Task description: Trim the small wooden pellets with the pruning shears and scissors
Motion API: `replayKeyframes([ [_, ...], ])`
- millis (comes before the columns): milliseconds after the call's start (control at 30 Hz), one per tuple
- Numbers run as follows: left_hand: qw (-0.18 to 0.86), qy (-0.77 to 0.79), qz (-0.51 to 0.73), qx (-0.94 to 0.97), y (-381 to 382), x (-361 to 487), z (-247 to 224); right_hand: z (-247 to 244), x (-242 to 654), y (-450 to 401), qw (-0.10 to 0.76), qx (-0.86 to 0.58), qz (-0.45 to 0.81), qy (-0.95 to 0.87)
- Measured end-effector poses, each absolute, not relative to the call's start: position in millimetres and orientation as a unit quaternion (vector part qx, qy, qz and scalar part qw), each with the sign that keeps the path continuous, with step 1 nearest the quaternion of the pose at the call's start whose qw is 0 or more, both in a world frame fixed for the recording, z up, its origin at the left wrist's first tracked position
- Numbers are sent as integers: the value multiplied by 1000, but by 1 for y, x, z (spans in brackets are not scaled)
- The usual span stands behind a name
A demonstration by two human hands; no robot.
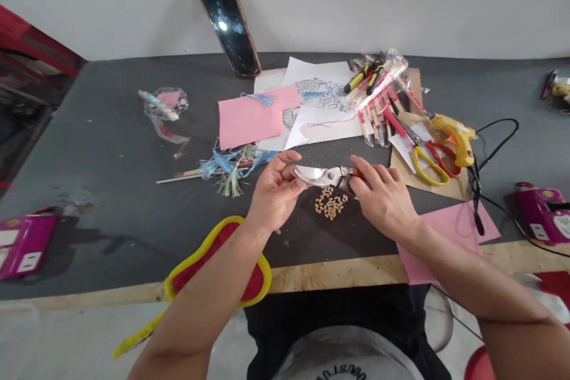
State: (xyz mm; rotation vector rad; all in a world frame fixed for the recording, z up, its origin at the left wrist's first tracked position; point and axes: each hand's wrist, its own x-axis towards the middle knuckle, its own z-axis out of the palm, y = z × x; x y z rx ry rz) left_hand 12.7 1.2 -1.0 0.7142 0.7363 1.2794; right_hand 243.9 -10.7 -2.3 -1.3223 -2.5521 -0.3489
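Note:
Pruning shears (332, 176) with silver blades and red handles are held level above the grey table. My right hand (385, 199) is wrapped round their handles. Close to the blade tips, my left hand (276, 190) has its thumb and fingers pressed together; what is between them is too small to make out. Below the shears lies a small pile of short tan pieces (331, 204). A red shape with a yellow fuzzy border (263, 273) lies at the table's front edge, partly under my left forearm.
Pink paper (249, 122), printed white sheets (329, 124) and blue tassels (218, 163) lie behind my hands. Wrapped sticks (378, 107), scissors (430, 163) and a yellow glue gun (461, 139) with its cable are at right. A phone (231, 29) leans on the wall.

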Motion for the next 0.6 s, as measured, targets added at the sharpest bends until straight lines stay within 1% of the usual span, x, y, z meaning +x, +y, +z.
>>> replayKeyframes([
  [133,682,326,571,320,3,12,-1,-6,248,-4,143,-460,-97,-871],
  [300,669,344,578,316,4,12,-1,-11,254,3,211,-476,3,-854],
  [400,673,352,575,305,4,12,-1,-10,252,0,231,-466,48,-853],
  [467,673,354,575,301,5,12,-1,-8,248,-5,226,-448,41,-864],
  [600,665,357,580,306,6,11,-1,-6,242,-11,187,-443,-26,-877],
])
